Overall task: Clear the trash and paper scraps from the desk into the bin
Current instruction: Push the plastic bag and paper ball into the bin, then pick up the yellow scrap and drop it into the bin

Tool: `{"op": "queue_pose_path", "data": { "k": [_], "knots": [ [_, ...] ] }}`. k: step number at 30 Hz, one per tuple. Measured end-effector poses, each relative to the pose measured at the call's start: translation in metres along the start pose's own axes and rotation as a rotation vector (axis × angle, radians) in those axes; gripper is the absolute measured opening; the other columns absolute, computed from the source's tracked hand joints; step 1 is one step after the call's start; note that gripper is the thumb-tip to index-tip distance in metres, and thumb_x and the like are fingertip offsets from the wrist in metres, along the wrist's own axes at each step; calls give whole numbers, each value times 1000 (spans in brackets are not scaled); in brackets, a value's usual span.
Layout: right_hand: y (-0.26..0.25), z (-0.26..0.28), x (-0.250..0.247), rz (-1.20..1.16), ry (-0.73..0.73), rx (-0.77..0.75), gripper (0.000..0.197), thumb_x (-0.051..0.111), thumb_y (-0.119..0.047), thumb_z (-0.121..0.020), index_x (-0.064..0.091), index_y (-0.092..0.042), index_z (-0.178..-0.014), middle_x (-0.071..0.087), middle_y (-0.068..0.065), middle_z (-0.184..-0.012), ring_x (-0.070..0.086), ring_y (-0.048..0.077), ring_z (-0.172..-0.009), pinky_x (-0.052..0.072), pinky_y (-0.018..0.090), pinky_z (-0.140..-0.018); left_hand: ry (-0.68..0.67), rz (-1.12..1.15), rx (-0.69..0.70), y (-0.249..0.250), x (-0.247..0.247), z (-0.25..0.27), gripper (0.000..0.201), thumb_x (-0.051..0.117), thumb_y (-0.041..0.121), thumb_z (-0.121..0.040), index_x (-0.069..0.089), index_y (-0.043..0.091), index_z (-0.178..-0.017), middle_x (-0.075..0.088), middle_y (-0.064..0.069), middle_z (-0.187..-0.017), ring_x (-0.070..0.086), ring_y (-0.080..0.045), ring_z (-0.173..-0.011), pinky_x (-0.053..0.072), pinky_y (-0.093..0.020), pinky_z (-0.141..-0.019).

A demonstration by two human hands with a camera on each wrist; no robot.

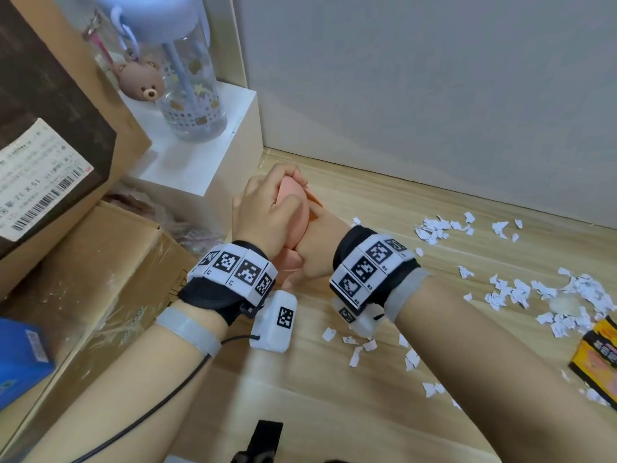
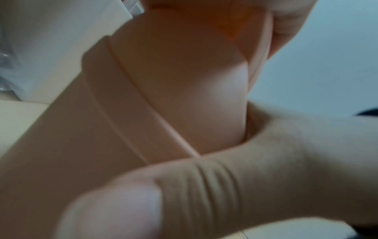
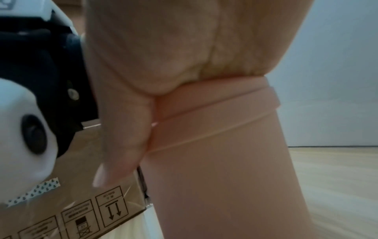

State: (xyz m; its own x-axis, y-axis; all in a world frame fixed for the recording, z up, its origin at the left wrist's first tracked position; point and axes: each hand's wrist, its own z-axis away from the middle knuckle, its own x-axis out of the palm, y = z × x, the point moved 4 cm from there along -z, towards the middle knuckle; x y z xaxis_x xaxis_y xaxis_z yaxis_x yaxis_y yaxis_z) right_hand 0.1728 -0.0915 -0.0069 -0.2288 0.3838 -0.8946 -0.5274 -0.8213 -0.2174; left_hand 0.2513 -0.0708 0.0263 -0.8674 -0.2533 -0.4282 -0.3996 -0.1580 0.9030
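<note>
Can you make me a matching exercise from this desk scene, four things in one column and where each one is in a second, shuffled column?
Things:
1. paper scraps
2. pink bin
3. clear water bottle
4. yellow wrapper

Places:
A. standing on the white box
B. at the right edge of the desk
C. held between the left hand and the right hand
D. scattered over the wood

Pairs: 1-D, 2-C, 3-A, 4-B
</note>
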Motion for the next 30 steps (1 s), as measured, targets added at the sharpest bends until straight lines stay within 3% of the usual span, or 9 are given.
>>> {"op": "queue_pose_path", "data": {
  "k": [1, 4, 7, 12, 15, 20, 24, 27, 30],
  "knots": [
    [3, 2, 6, 69, 15, -13, 77, 57, -64, -70, 41, -22, -132, 53, 4, -133, 26, 25, -137, -8, 38, -117, 5, 5, 3, 0, 0, 0, 28, 37, 29, -68, 46, 53, -79, 63, 22, -100, 43, 10, -99, 31, -51, -107],
    [10, 22, 6, -103, 274, -32, 58, 62, -57, -71, 58, -23, -117, 61, -1, -124, 38, 20, -131, -5, 34, -112, 19, 8, 1, 2, -1, 1, 27, 37, 31, -68, 46, 54, -78, 62, 25, -97, 48, -3, -101, 31, -51, -107],
    [29, 53, 20, -380, 518, 146, 68, 72, -48, -66, 47, -30, -127, 40, -8, -144, 24, 19, -140, 6, 47, -114, 28, 8, 23, 2, 0, 2, 23, 35, 40, -64, 47, 55, -78, 63, 25, -97, 50, -11, -105, 33, -53, -105],
    [47, 63, 72, -405, 253, 511, 126, 79, -49, -56, -24, -51, -128, -21, -4, -154, -14, 25, -143, 2, 56, -112, 45, 26, 7, 1, 2, 2, 27, 39, 30, -69, 49, 54, -78, 65, 20, -103, 49, -9, -107, 34, -53, -105],
    [65, 67, 95, -487, 143, 796, 137, 83, -46, -50, -29, -49, -130, -27, -1, -152, -17, 30, -142, 4, 60, -111, 50, 40, -1, -2, 2, 1, 29, 40, 27, -69, 51, 53, -80, 66, 19, -104, 50, -10, -108, 36, -53, -103],
    [76, 74, 113, -447, 14, 857, 99, 81, -49, -51, 22, -52, -130, -4, -1, -153, 3, 35, -139, 20, 58, -106, 52, 48, 0, -3, 2, 0, 30, 41, 27, -69, 52, 53, -80, 67, 17, -105, 51, -12, -110, 39, -51, -101],
    [76, 74, 109, -548, 252, 818, 49, 74, -19, -69, 55, -34, -111, 32, 2, -139, 30, 31, -123, 36, 39, -99, 47, 55, -5, -3, 2, 0, 31, 40, 27, -69, 51, 55, -79, 67, 18, -105, 50, -12, -111, 38, -52, -102],
    [78, 77, 107, -608, 385, 770, 38, 59, 6, -75, 62, -21, -101, 52, 2, -121, 49, 25, -110, 42, 30, -89, 46, 54, -11, -2, 2, 0, 31, 40, 27, -69, 51, 54, -79, 66, 18, -105, 49, -11, -110, 37, -53, -103],
    [82, 87, 99, -701, 408, 802, 37, 54, 9, -77, 62, -19, -100, 62, 2, -105, 56, 18, -86, 38, 21, -73, 42, 53, -13, -2, 2, 0, 29, 40, 27, -69, 51, 51, -79, 66, 20, -102, 49, -10, -108, 37, -53, -103]
  ]
}}
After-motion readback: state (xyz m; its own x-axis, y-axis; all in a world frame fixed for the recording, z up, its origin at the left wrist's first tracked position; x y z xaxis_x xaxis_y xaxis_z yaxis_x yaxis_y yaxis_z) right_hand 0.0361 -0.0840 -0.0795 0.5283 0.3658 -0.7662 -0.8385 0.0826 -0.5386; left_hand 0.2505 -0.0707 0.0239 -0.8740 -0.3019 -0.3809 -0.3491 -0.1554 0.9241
